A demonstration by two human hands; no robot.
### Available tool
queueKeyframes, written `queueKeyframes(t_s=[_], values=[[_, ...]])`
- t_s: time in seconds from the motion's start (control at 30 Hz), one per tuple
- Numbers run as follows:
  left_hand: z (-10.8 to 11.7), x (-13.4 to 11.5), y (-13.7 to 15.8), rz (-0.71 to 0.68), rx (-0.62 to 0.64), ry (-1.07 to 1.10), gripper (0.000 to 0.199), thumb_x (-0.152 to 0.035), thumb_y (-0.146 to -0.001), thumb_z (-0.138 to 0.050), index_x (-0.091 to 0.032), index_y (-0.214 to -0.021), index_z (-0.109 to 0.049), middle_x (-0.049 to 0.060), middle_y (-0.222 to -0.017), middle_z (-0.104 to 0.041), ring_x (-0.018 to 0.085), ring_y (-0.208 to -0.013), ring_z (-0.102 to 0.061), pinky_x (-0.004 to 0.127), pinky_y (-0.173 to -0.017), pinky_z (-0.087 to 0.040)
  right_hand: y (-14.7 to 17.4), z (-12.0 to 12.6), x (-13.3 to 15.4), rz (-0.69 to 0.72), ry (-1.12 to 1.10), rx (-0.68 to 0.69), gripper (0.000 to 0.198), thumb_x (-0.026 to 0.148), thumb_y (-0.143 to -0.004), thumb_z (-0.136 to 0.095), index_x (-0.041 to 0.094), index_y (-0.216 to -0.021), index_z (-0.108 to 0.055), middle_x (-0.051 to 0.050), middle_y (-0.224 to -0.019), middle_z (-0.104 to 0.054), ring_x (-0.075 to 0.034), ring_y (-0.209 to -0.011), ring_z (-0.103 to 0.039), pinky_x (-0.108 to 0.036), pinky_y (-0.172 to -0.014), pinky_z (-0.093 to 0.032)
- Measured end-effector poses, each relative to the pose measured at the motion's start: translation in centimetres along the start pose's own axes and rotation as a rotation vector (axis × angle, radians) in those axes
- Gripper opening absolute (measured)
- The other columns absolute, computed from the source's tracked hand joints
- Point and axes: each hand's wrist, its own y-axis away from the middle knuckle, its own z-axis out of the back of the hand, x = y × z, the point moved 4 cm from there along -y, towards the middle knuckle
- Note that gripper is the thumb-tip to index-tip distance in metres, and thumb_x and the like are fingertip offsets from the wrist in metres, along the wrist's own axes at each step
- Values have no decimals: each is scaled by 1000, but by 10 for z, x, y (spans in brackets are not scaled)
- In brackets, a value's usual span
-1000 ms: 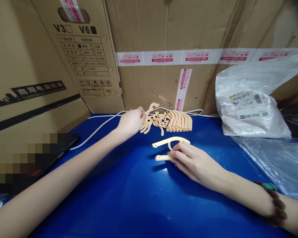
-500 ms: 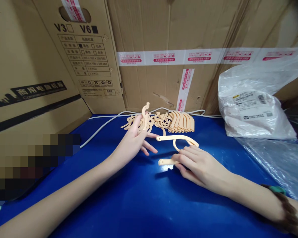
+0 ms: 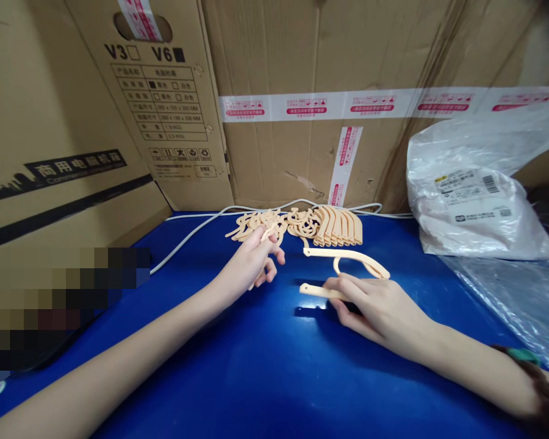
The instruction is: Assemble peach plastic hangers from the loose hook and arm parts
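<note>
My left hand [image 3: 254,259] is closed with its fingers curled around a small curved beige hook [image 3: 269,233], which looks like a clothes-hanger hook and is mostly hidden by the fingers. To the right, my right hand [image 3: 370,305] is shut on a beige hanger piece [image 3: 322,291], its straight end pointing left just above the blue table. Beyond those fingers, a long curved hanger arm [image 3: 338,253] with a holed end and a thin looped part [image 3: 337,266] reach out from the same grip. Whether these parts are joined is hidden by my hand.
At the back lie a heap of curved beige hooks [image 3: 251,222], more rounded hooks [image 3: 304,222] and a row of stacked hanger arms [image 3: 341,225]. A white cable [image 3: 187,244] runs behind them. Cardboard boxes [image 3: 274,158] wall the blue table [image 3: 238,378]; a plastic-wrapped parcel [image 3: 476,213] stands right.
My left hand has lowered and curled its fingers, bringing the raised hook down into the hand. My right hand and its hanger pieces have shifted and turned slightly to the right.
</note>
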Motion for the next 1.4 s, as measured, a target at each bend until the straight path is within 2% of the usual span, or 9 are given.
queueKeyframes(t_s=[0.2,0.3,0.4,0.53,0.63,0.7,0.77,0.93,1.4], values=[[-4,5,1,52,79,16,29,-49,-88,-37,-22,-83,-40,-9,-55,-34,2,-34,-21,12,-33,-13,1,0,-3,-67,-14,16,13,19,-94,-38,19,-97,-50,0,-75,-67,-13,-56,-62,-25,-52,-42],[-7,4,4,29,144,-39,29,-47,-89,-35,-20,-81,-45,-9,-51,-31,4,-36,-18,13,-35,-13,1,1,-3,-80,0,6,15,22,-93,-38,18,-100,-51,0,-72,-68,-14,-56,-63,-25,-52,-43],[-11,2,8,-32,222,-103,28,-44,-89,-37,-19,-82,-48,-8,-51,-33,5,-39,-19,15,-36,-16,2,2,-3,-81,7,-18,20,26,-93,-42,18,-109,-52,-4,-85,-72,-16,-67,-68,-26,-58,-48],[-15,-3,16,-168,272,-247,26,-39,-90,-35,-18,-79,-48,-6,-56,-36,8,-46,-26,19,-42,-22,3,3,-3,-65,42,-55,29,30,-96,-42,18,-119,-54,-7,-99,-73,-17,-78,-70,-26,-64,-51],[-17,-10,27,-362,237,-474,29,-35,-92,-28,-18,-73,-42,-4,-61,-40,10,-54,-36,23,-52,-30,3,2,-3,-36,80,-52,30,31,-98,-40,19,-117,-60,-5,-91,-73,-15,-71,-69,-25,-61,-50],[-22,-13,34,-520,232,-700,26,-32,-92,-29,-19,-73,-41,-3,-63,-43,11,-57,-40,25,-57,-31,3,2,-3,-15,84,-42,31,30,-99,-37,19,-114,-62,-4,-86,-72,-15,-68,-68,-24,-59,-48],[-26,-11,39,-611,255,-878,21,-29,-90,-31,-19,-76,-43,-3,-63,-45,12,-56,-42,26,-56,-30,3,2,-2,6,81,-35,33,30,-100,-35,18,-114,-62,-3,-80,-70,-14,-66,-66,-24,-57,-45],[-29,-5,37,-597,251,-983,22,-29,-90,-28,-20,-78,-45,-3,-65,-52,13,-57,-48,25,-56,-31,3,3,-1,47,100,-53,34,30,-100,-36,16,-117,-62,0,-70,-62,-12,-61,-62,-24,-53,-40],[-30,-5,36,-601,299,-1061,24,-29,-89,-27,-20,-75,-44,-2,-62,-52,13,-55,-46,25,-54,-29,4,2,-2,50,157,-60,35,29,-101,-34,20,-122,-60,-1,-72,-65,-11,-62,-61,-23,-54,-40]])
